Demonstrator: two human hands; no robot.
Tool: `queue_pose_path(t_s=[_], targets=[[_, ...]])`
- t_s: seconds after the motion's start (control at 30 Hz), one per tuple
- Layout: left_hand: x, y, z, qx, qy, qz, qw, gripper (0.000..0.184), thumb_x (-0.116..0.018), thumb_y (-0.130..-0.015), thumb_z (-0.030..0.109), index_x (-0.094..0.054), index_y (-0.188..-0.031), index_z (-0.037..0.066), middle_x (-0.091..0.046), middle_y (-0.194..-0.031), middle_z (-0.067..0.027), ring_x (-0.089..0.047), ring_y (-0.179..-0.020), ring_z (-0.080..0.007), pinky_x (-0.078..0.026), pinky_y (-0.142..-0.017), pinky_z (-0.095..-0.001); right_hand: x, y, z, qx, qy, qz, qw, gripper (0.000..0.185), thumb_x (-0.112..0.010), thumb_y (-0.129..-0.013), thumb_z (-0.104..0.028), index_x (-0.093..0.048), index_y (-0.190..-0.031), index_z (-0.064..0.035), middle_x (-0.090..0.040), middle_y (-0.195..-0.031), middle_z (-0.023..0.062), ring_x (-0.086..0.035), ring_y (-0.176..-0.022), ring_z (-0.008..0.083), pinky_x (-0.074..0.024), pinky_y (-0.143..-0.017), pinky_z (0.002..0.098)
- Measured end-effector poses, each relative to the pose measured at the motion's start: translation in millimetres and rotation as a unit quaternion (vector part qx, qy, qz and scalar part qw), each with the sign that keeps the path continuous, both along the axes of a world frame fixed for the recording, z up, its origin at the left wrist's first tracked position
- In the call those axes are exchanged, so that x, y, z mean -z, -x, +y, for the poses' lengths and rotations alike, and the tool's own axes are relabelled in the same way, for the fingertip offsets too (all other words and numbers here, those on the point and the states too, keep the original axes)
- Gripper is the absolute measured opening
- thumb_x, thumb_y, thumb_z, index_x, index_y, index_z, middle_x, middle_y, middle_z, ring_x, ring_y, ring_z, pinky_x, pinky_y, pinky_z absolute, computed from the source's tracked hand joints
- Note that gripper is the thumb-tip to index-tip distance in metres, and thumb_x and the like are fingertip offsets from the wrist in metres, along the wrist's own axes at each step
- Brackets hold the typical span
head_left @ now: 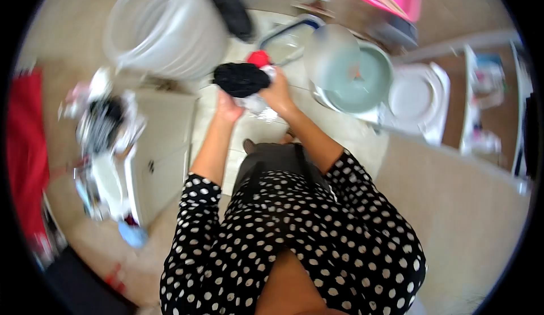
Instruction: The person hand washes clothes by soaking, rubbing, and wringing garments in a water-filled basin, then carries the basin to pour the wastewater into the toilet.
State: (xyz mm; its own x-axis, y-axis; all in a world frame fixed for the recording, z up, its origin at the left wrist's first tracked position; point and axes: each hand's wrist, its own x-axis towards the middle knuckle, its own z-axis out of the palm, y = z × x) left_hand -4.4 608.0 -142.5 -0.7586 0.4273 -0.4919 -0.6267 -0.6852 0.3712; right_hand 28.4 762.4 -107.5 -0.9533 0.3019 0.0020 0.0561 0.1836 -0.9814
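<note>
Between my two hands is a bundle of crumpled clothes, held out in front of me above the tiled floor. Black cloth [242, 80] lies on top, red cloth [259, 59] pokes out at its far side, and white cloth [255, 105] hangs below. My left hand [229, 109] grips the bundle from the near left, fingers partly hidden beneath it. Wrapped round its right side is my right hand [276, 95]. Motion blur and overlap hide how many pieces there are.
A large translucent plastic tub [170, 32] stands far left, beside a dark oblong item [230, 12]. On the right are a pale green basin [371, 82], a white round lid-like piece [415, 94] and a shelf unit [469, 99]. A cluttered cabinet [161, 150] stands left.
</note>
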Motion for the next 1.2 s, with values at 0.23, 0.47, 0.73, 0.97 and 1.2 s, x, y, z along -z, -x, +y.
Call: queue_pose_path(t_s=[0.23,0.47,0.73,0.97,1.2], targets=[[-58.1,-86.1,-164.2,-0.205,0.035,-0.094,0.974,0.048,-0.053,-0.087,0.055,-0.064,-0.111,0.015,-0.065,-0.114,-0.0032,-0.061,-0.105,-0.0209,-0.047,-0.096,-0.0393,-22.7,-36.2,-178.8,-0.236,0.096,-0.06,0.965,0.039,-0.072,-0.061,0.001,-0.062,-0.098,-0.0022,-0.057,-0.1,0.0111,-0.06,-0.097,0.0251,-0.0462,-0.087,0.0344],[-90.8,-181.3,-352.2,-0.406,0.074,-0.059,0.909,0.049,-0.048,-0.092,0.051,-0.059,-0.12,0.012,-0.062,-0.122,-0.0053,-0.057,-0.112,-0.022,-0.043,-0.101,-0.04,-40.9,-80.0,-384.9,-0.411,0.129,-0.036,0.902,0.045,-0.075,-0.062,-0.004,-0.062,-0.105,-0.002,-0.056,-0.103,0.0113,-0.059,-0.097,0.0258,-0.0455,-0.088,0.0346],[-121.9,-211.1,-567.6,-0.588,0.143,0.059,0.794,0.038,-0.042,-0.1,0.031,-0.054,-0.125,0.005,-0.057,-0.128,-0.0081,-0.055,-0.116,-0.0237,-0.043,-0.102,-0.0403,-94.9,-78.2,-607.5,-0.479,0.006,0.109,0.871,0.052,-0.073,-0.061,-0.012,-0.059,-0.11,-0.0013,-0.056,-0.106,0.0209,-0.055,-0.101,0.037,-0.0436,-0.092,0.041],[-117.0,-207.2,-674.1,-0.628,0.206,-0.036,0.75,0.039,-0.048,-0.098,0.036,-0.049,-0.128,0.011,-0.055,-0.126,-0.0056,-0.054,-0.112,-0.0248,-0.044,-0.096,-0.0449,-56.8,-30.4,-741.6,-0.481,-0.06,0.163,0.859,0.052,-0.072,-0.064,-0.013,-0.055,-0.11,0.0046,-0.055,-0.104,0.0264,-0.051,-0.103,0.0427,-0.0419,-0.093,0.0434],[-17.6,-206.6,-738.0,-0.531,0.394,-0.165,0.732,0.028,-0.054,-0.094,0.032,-0.057,-0.116,0.014,-0.059,-0.109,-0.0024,-0.052,-0.087,-0.0175,-0.046,-0.077,-0.0334,-9.6,30.5,-802.5,-0.514,-0.138,0.097,0.841,0.054,-0.066,-0.071,-0.008,-0.05,-0.123,-0.0013,-0.054,-0.116,0.0249,-0.051,-0.109,0.0422,-0.0416,-0.096,0.045]])
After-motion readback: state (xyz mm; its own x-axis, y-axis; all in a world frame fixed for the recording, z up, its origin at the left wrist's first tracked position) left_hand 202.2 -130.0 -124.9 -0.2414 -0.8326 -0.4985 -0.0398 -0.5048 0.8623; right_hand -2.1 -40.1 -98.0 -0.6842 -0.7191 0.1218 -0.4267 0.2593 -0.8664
